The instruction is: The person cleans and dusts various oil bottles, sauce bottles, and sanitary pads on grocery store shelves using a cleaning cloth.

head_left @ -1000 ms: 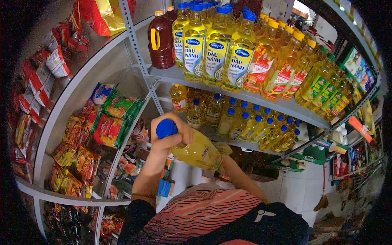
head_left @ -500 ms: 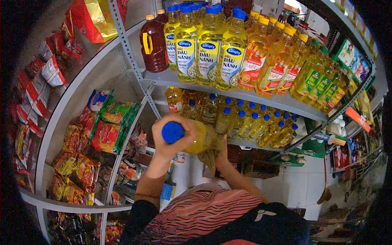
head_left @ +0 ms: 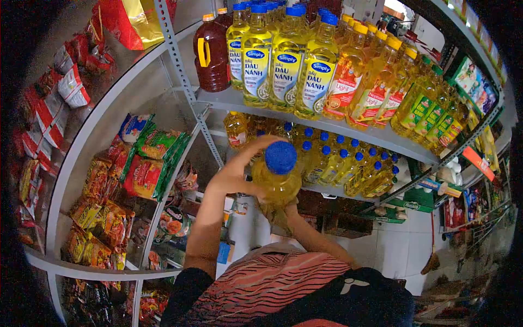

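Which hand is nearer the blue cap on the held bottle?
Left. The left hand curves beside the blue cap; the right hand, partly hidden, is farther down the bottle.

A grey upper shelf [head_left: 220,100] is carrying tall oil bottles [head_left: 315,82] (caps blue, yellow and green) and a dark red jug [head_left: 212,71]; a lower shelf [head_left: 333,191] is holding smaller blue-capped bottles [head_left: 339,168].
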`<act>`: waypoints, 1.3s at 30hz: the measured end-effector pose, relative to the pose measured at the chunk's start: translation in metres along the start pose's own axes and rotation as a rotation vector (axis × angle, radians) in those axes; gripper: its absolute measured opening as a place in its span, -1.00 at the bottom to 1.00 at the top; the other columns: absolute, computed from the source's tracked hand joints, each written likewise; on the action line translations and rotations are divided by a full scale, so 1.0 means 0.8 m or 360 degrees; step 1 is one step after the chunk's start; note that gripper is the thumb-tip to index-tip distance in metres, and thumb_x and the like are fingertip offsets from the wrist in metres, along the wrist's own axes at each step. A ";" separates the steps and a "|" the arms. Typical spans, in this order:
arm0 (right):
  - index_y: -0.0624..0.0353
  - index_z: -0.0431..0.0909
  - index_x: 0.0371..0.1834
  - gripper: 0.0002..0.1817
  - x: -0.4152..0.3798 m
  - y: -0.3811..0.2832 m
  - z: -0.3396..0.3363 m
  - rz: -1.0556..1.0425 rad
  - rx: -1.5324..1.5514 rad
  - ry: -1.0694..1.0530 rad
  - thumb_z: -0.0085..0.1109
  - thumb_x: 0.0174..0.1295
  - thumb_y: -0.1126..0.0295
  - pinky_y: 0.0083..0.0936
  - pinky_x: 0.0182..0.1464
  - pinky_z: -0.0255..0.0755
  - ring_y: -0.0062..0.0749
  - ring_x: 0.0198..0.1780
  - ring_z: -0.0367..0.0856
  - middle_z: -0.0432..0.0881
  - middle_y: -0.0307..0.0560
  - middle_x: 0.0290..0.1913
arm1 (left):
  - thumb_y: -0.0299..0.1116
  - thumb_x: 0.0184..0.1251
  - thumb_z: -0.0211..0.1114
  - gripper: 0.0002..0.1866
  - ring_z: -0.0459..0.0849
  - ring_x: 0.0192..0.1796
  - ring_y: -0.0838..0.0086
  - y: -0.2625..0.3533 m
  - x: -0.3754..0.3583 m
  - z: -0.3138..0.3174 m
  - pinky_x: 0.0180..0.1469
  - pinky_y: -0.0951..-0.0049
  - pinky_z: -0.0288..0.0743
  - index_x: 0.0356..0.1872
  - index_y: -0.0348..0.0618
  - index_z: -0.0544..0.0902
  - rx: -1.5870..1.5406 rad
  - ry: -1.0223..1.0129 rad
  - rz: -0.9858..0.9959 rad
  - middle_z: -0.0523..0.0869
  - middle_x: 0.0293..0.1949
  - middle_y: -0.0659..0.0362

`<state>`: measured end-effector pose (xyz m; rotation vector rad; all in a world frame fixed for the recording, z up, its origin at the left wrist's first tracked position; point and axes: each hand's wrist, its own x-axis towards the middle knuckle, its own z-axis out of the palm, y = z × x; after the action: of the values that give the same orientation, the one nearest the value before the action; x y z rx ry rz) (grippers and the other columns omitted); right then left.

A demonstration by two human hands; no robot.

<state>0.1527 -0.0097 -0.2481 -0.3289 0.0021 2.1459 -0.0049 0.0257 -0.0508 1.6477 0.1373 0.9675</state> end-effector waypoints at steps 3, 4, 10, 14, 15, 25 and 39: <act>0.04 0.24 0.12 -0.40 -0.015 0.008 0.034 -0.0095 -0.0184 0.0110 -0.20 0.08 -0.09 -0.06 -0.11 0.39 -0.07 -0.02 0.41 0.34 0.01 0.09 | -0.20 -0.43 0.50 0.05 0.16 0.22 0.38 -0.076 -0.030 -0.018 0.24 0.40 -0.06 0.19 -0.29 0.09 -0.0098 -0.0231 -0.0249 0.23 0.16 0.09; 0.05 0.25 0.10 -0.41 -0.022 0.012 0.051 -0.0142 -0.0274 0.0167 -0.24 0.09 -0.09 -0.08 -0.15 0.42 -0.07 -0.04 0.43 0.34 0.02 0.08 | -0.22 -0.43 0.50 0.04 0.17 0.21 0.39 -0.089 -0.041 -0.013 0.23 0.41 -0.04 0.19 -0.28 0.10 -0.0118 -0.0243 -0.0320 0.24 0.15 0.09; 0.14 0.30 0.03 -0.37 -0.040 0.003 0.036 -0.0020 -0.0965 0.0062 -0.29 0.11 -0.16 -0.27 -0.23 0.49 -0.13 -0.16 0.51 0.41 0.06 -0.01 | -0.30 -0.45 0.50 0.02 0.24 0.15 0.44 -0.105 -0.051 0.014 0.19 0.44 0.03 0.18 -0.27 0.12 0.0089 0.0013 -0.0539 0.31 0.10 0.13; 0.25 0.32 -0.02 -0.41 -0.031 -0.005 0.005 0.0067 -0.0863 -0.0050 -0.18 0.12 -0.08 -0.41 -0.17 0.46 -0.27 -0.21 0.52 0.48 0.04 -0.12 | -0.50 -0.27 0.38 -0.35 0.47 -0.10 0.41 -0.097 -0.039 0.049 -0.06 0.45 0.37 0.00 -0.17 0.33 0.0575 0.0552 -0.0685 0.50 -0.15 0.17; 0.29 0.33 -0.04 -0.44 -0.030 -0.005 -0.007 -0.0121 -0.0986 0.0107 -0.15 0.14 -0.03 -0.45 -0.15 0.45 -0.30 -0.21 0.51 0.50 0.01 -0.15 | -0.50 -0.27 0.38 -0.35 0.47 -0.10 0.41 -0.108 -0.040 0.047 -0.06 0.45 0.37 0.00 -0.17 0.33 0.0573 0.0541 -0.0680 0.50 -0.15 0.17; 0.24 0.34 0.00 -0.53 -0.114 -0.041 0.079 -0.1461 -0.1734 0.0875 -0.06 0.13 0.11 -0.26 0.11 0.16 -0.17 0.00 0.41 0.41 0.09 0.00 | -0.21 0.06 0.21 -0.56 0.53 -0.28 0.52 -0.156 -0.029 0.064 -0.23 0.51 0.41 -0.10 -0.30 0.39 -0.0434 0.1297 -0.0777 0.55 -0.27 0.15; 0.07 0.51 -0.26 -0.58 -0.100 -0.143 0.210 -0.2615 -0.4078 -0.0211 0.15 -0.24 0.12 0.17 0.13 -0.20 0.01 0.22 0.14 0.33 -0.03 0.12 | -0.10 0.12 0.15 -0.49 0.51 -0.23 0.50 -0.112 -0.032 0.083 -0.17 0.51 0.38 -0.03 -0.30 0.35 -0.0417 0.0639 -0.0939 0.54 -0.22 0.13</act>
<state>0.2496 0.0109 -0.0531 -0.9207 -2.1107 -0.5191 0.0566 -0.0098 -0.1406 1.0603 0.6976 0.7994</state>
